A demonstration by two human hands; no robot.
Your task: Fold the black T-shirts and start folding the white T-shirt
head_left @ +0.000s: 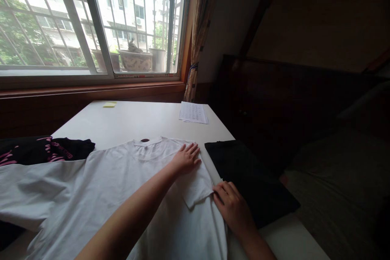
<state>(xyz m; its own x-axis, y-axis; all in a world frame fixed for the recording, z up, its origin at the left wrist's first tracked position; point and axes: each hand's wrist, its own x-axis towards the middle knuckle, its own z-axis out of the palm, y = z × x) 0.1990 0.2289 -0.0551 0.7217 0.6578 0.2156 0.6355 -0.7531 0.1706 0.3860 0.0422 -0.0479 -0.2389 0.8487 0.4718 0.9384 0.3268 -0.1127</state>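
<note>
A white T-shirt (115, 187) lies spread over the table, its collar toward the window and its left-side sleeve stretched outward. The right-side sleeve is folded inward over the body. My left hand (186, 158) rests flat near that shoulder, fingers spread and pressing the cloth. At the outer edge of the folded sleeve, my right hand (230, 203) has its fingers closed on the fabric, by the hem corner. Right beside this hand lies a folded black garment (250, 183), partly over the table edge.
The white table (146, 118) reaches toward the window (91, 24). Printed papers (193, 113) and a yellow sticky note pad (109, 105) lie at its far end. A black garment with pink print (70, 149) sits at left. A curtain (198, 28) hangs behind; the right side is dark.
</note>
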